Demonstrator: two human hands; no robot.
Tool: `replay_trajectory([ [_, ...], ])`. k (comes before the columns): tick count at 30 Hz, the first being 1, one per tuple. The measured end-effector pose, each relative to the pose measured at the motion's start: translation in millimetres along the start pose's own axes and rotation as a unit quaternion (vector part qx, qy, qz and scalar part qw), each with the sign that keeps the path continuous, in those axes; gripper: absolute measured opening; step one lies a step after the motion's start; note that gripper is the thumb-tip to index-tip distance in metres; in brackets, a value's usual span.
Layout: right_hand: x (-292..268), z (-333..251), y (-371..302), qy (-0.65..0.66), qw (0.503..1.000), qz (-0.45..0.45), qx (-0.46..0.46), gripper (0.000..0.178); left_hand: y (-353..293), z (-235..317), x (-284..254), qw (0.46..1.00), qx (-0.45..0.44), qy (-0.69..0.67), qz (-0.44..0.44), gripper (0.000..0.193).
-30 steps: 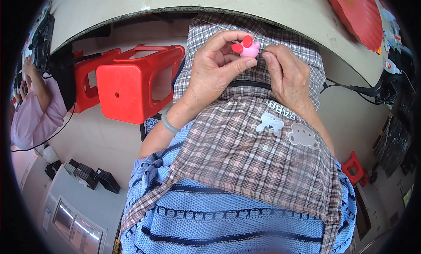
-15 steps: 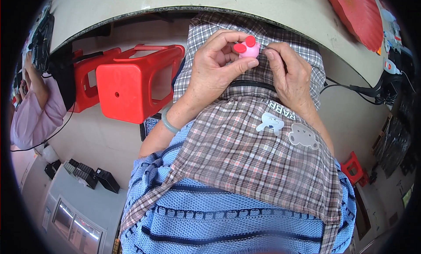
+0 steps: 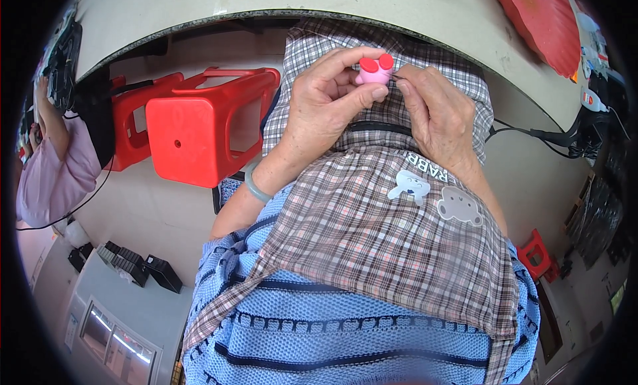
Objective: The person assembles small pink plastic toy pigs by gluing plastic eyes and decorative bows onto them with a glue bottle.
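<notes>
A small pink toy figure [image 3: 374, 77] with two round red feet is pinched between the thumb and fingers of my left hand [image 3: 319, 96]. The feet point up and away from me. Close on its right, my right hand [image 3: 440, 112] is closed, thumb against fingers, around a thin dark pointed tool [image 3: 396, 76]. Only a short tip of that tool shows, and it reaches the figure's right side; its exact kind is hidden by the fingers. Both hands are above my lap, over a checked apron [image 3: 385, 232].
Beyond my lap curves a pale table edge [image 3: 199, 19], with a red leaf-shaped tray [image 3: 541, 26] at the far right. Red plastic stools [image 3: 179, 139] stand at my left. A person in a pink top [image 3: 63, 166] sits at the far left. A white bottle [image 3: 593, 101] lies at right.
The pink figure has turned in my left hand, so its red feet now lie nearly level, side by side. My right hand has shifted slightly, with the thin tool's tip at the figure's side.
</notes>
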State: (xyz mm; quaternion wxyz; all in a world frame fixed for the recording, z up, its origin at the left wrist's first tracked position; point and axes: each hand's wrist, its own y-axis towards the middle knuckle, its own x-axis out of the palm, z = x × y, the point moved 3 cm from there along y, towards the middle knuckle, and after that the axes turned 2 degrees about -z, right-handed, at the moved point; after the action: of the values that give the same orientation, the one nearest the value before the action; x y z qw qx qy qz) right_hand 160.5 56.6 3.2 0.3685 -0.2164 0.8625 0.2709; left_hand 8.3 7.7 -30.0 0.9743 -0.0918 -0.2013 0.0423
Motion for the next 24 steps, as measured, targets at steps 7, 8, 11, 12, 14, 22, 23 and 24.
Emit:
replay_trajectory([
  [7,1.2,-0.2,0.4,-0.030,0.999,-0.006,-0.009,0.010,-0.5,-1.1,-0.9,0.999,0.039,0.030,-0.024,0.039],
  [8,1.0,-0.3,0.5,-0.032,0.999,-0.005,-0.011,0.010,-0.9,-1.0,-0.3,0.999,0.025,0.015,-0.025,0.038],
  [11,-0.3,-1.4,1.0,-0.041,0.999,-0.012,-0.005,0.010,-0.7,-2.5,-0.5,0.999,0.019,0.007,-0.026,0.036],
  [12,-0.4,-1.5,1.0,-0.041,0.999,-0.012,-0.005,0.010,-0.7,-3.5,-1.1,0.999,0.019,0.007,-0.027,0.036],
  [14,-0.8,-2.1,1.0,-0.057,0.998,-0.007,-0.011,0.010,-1.1,-4.8,-2.8,0.997,0.040,0.061,-0.030,0.040],
  [22,0.3,-2.7,-1.2,-0.093,0.995,-0.031,-0.013,0.012,-0.4,-7.5,-4.1,0.990,0.044,0.131,-0.005,0.037],
  [23,0.7,-2.7,-1.5,-0.091,0.995,-0.032,-0.013,0.012,-0.6,-7.6,-3.1,0.993,0.034,0.115,0.002,0.036],
  [24,0.9,-2.9,-1.6,-0.091,0.995,-0.032,-0.014,0.012,-0.9,-7.2,-1.8,0.993,0.034,0.115,0.002,0.036],
])
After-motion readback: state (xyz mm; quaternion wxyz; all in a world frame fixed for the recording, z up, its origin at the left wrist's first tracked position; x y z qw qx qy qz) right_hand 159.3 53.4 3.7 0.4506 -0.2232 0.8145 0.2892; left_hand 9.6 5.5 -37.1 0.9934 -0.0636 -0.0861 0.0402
